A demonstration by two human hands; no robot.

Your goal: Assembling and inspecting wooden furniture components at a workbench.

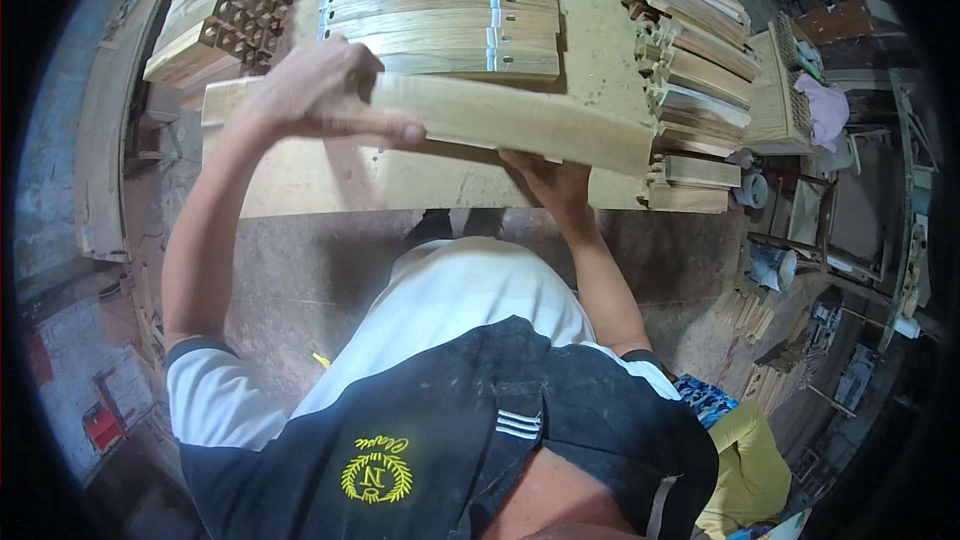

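Observation:
A long pale wooden board [500, 115] is held up above the near edge of the worktable, tilted lower at its right end. My left hand [325, 90] is closed over its left part, slightly blurred, with the thumb stretched along the near face. From below, my right hand [550, 180] grips the board's near edge right of the middle; some of its fingers are hidden. Just beyond lies a row of flat wooden pieces [440, 25] side by side, with pale stripes and small dark slots near their ends.
The worktable [585, 0] carries a stack of wooden pieces with notched ends [215, 15] at the far left. Along its right side lies a long row of wooden pieces [700, 60]. Right of the table are a pink cloth [825, 108] and a bucket [772, 267].

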